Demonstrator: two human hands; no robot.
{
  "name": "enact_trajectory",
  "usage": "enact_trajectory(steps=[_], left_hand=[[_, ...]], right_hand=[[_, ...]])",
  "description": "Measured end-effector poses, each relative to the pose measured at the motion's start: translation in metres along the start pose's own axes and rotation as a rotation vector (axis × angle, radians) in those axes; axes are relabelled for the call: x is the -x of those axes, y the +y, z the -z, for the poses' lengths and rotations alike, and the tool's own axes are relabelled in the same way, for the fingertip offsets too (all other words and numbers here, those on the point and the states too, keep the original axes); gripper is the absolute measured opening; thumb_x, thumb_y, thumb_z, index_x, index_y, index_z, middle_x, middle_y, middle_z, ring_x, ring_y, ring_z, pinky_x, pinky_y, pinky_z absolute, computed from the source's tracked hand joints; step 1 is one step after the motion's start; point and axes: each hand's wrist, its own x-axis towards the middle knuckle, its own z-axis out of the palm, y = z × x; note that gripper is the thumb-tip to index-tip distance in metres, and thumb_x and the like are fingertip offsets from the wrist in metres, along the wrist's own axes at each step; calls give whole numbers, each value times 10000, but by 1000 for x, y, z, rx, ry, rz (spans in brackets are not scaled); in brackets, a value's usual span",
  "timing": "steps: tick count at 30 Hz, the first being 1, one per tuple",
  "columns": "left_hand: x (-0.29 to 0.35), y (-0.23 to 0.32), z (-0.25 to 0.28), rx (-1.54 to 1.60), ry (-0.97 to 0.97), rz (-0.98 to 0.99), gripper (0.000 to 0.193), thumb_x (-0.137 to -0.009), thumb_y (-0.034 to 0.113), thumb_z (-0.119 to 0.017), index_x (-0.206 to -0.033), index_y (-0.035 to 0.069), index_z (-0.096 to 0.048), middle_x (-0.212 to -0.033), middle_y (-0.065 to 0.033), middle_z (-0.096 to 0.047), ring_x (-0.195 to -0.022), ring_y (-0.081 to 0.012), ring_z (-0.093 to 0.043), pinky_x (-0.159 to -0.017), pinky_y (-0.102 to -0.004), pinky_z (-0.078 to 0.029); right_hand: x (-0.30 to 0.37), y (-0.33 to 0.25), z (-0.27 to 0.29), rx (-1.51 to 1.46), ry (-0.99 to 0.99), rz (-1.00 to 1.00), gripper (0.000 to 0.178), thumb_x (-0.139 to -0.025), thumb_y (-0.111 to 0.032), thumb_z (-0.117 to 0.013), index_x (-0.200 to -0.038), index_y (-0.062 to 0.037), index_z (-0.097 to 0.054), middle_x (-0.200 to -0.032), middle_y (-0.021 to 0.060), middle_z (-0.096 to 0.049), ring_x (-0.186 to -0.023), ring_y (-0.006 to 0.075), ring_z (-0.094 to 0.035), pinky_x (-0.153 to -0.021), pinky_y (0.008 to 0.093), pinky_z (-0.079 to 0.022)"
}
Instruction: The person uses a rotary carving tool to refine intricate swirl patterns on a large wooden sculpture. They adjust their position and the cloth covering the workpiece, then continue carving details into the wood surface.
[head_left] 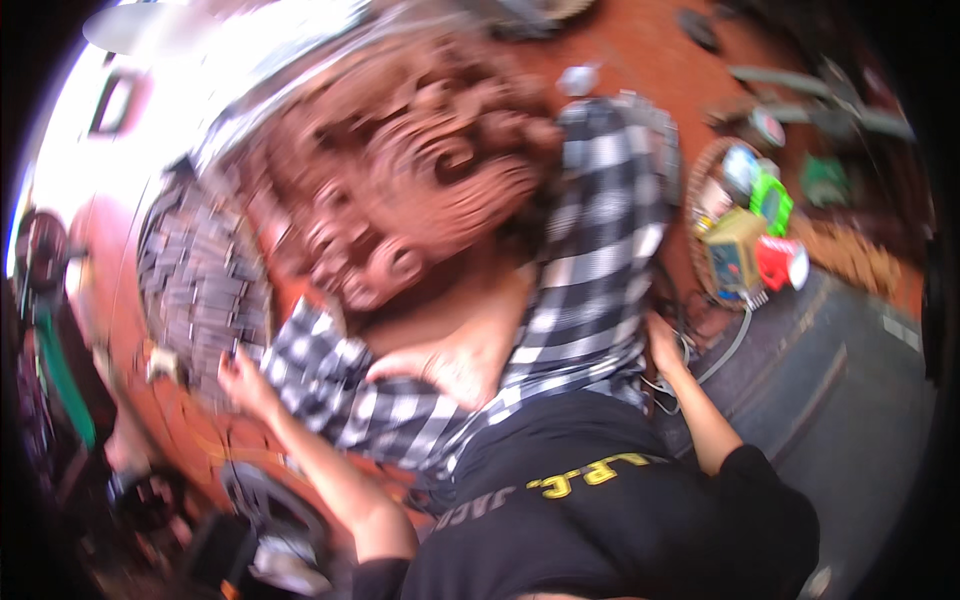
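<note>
A large reddish-brown carving (410,170) with deep swirls and curls lies in front of my crossed legs, in checked trousers (605,220). My left hand (245,385) is over the near edge of a round basket (262,265) filled with many dark, flat, narrow pieces, probably carving chisels. Its fingers look curled together, but blur hides what they hold, if anything. Down beside my right thigh, my right hand (662,345) is near a pale cable (728,352). My knee and the blur hide its fingers.
At the right stands a wicker basket (700,255) with a yellowish box (733,255), a bright green item (771,204) and a red-and-white container (780,262). Grey boards (800,370) lie nearer me. A black fan-like object (275,505) sits at the lower left on the reddish floor.
</note>
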Motion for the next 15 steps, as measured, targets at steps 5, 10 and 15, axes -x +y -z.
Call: enact_trajectory(steps=[5,10,15], left_hand=[[-2,-14,-4,-152,10,-32,457,-897,392,-664,-1222,72,-629,-1024,-148,-677,-912,-298,-646,-800,-423,-491],[-16,-8,-3,-232,-22,-85,388,-916,356,-620,-1210,103,-627,-1003,-139,-689,-882,-312,-657,-787,-437,-476],[-20,-15,-7,-259,-8,-89,411,-909,354,-621,-1231,102,-588,-939,-118,-674,-846,-303,-649,-783,-456,-470]], right_hand=[[-4,-81,4,178,127,52,285,-965,-275,-557,-1056,-5,-538,-853,288,-642,-869,498,-619,-701,530,-473],[-15,-88,-5,-141,299,76,330,-949,-302,-601,-1076,-7,-523,-909,295,-648,-930,492,-605,-713,531,-478],[-44,-116,4,14,312,205,290,-951,-267,-593,-1067,-9,-529,-926,270,-660,-916,485,-615,-717,513,-496]])
